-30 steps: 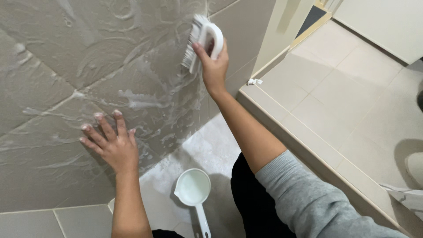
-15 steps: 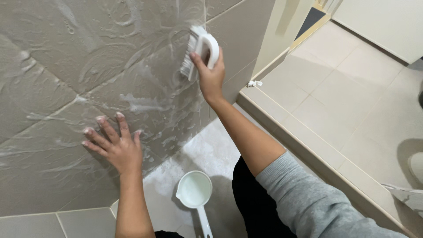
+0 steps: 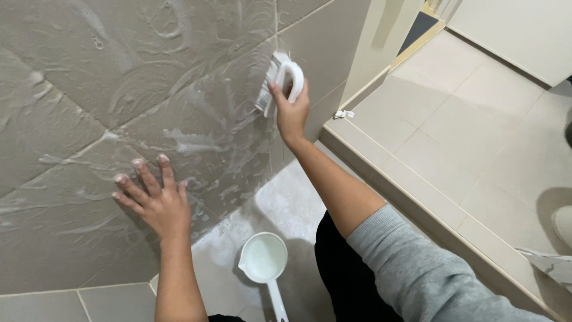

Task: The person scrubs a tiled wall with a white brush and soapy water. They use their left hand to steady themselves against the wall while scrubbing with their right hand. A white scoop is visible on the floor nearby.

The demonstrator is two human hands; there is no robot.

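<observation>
While the right hand (image 3: 291, 113) grips the white handled scrub brush (image 3: 279, 80) at top centre, the left hand (image 3: 156, 201), fingers spread, leans on the grey tiled wall (image 3: 77, 89), mostly soapy and not yet rinsed.

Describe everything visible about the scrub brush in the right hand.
The scrub brush is white, apparently plastic, with a looped handle arching over its back and pale bristles along the underside. The right hand grips it, fingers hooked through the loop. Its bristle face presses against the grey tiled wall, which is streaked with soapy foam, close to a grout line. The brush sits tilted, its upper end leaning away from the hand. Only the hand and the wall touch it.
</observation>
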